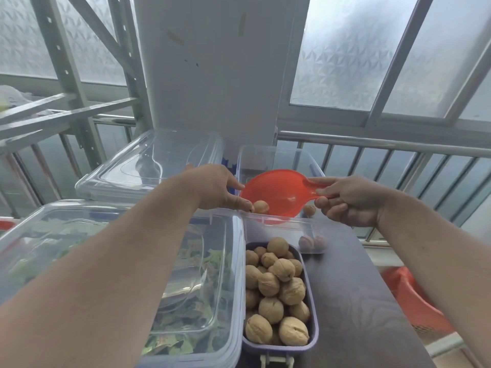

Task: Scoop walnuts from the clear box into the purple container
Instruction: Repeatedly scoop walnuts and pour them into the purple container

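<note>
**Scooping the last walnuts from the clear box**

The clear box [281, 166] stands directly behind the purple container [314, 309] and is nearly empty: one walnut [261, 207] lies at its near-left corner, and a few more show through its near wall. The purple container is heaped with walnuts [276, 288] to its rim.

The orange scoop [276, 193] sits inside the clear box, bowl tilted toward the lone walnut. The right hand [350, 201] grips the scoop handle, thumb on top and fingers curled beneath. The left hand [218, 188] rests at the box's near-left rim; its fingertips touch or pinch the walnut, which of the two cannot be told.

Handling judgement: walnuts are light, rigid and round, so they roll readily. Hold the scoop by its handle and keep the bowl level.

Left of the purple container is a lidded clear bin [148, 261] holding green packets. All rest on a dark table [366, 301].
</note>
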A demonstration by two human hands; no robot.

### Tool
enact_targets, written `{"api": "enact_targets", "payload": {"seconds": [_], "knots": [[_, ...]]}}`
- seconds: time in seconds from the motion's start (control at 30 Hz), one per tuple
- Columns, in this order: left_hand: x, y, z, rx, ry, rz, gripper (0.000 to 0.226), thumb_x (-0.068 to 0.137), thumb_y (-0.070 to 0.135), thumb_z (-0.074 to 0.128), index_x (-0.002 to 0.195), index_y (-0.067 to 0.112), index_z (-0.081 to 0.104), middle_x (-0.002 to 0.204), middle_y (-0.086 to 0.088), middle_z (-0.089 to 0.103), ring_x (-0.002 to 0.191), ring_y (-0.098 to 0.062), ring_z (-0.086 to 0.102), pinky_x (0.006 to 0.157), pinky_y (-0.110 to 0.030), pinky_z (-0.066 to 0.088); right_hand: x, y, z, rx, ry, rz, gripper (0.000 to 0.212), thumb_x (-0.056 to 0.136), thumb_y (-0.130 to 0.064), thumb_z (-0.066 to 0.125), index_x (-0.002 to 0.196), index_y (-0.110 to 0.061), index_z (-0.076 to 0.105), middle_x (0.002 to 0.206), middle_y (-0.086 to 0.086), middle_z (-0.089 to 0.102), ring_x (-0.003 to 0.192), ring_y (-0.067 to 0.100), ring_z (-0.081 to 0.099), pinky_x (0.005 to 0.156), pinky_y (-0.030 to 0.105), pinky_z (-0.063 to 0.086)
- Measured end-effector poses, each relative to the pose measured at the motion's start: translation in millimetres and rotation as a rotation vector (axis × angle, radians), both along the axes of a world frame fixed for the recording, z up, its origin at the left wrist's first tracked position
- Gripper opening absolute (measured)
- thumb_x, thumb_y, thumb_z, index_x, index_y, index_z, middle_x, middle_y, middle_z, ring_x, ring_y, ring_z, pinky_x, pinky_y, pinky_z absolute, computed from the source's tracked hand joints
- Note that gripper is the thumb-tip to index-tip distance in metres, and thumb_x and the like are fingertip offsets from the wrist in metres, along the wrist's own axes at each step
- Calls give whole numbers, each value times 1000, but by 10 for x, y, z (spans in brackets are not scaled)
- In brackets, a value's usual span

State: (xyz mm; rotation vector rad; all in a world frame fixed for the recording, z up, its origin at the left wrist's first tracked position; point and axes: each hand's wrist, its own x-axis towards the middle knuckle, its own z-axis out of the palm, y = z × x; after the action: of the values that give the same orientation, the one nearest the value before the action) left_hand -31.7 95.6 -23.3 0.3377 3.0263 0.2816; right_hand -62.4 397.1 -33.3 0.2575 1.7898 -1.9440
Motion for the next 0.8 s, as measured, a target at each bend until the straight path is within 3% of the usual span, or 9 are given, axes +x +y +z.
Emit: {"api": "enact_targets", "payload": {"seconds": [0.17, 0.43, 0.6, 0.8], "knots": [[-47, -20, -38, -20, 7, -9, 83, 72, 89, 55, 141, 42, 62, 141, 8, 63, 135, -25, 51, 119, -59, 23, 6, -88, 39, 95, -38, 34, 44, 112, -1, 33, 148, -19, 53, 72, 10, 50, 47, 7, 33, 35, 13, 36], [-23, -8, -25, -14, 8, -11, 82, 72, 90, 56, 140, 43, 63, 138, 7, 65, 133, -26, 52, 117, -57, 27, 80, -76, 39, -38, -57, -43, 47, 112, 0, 34, 149, -21, 53, 71, 8, 47, 44, 8, 39, 39, 11, 36], [-52, -42, -37, -9, -9, -22, 96, 59, 100, 47, 137, 46, 64, 135, 8, 66, 131, -24, 52, 115, -56, 27, 163, -81, 13, -107, 1, -91, 45, 110, 3, 36, 144, -19, 58, 72, 7, 45, 42, 9, 40, 38, 12, 33], [-54, -47, -34, -18, 9, -8, 78, 75, 88, 56, 141, 45, 60, 138, 10, 63, 135, -24, 48, 120, -56, 21, 284, 18, -4, -130, 113, -186, 45, 109, 3, 40, 145, -16, 59, 85, 11, 51, 58, 13, 45, 37, 18, 38]]}}
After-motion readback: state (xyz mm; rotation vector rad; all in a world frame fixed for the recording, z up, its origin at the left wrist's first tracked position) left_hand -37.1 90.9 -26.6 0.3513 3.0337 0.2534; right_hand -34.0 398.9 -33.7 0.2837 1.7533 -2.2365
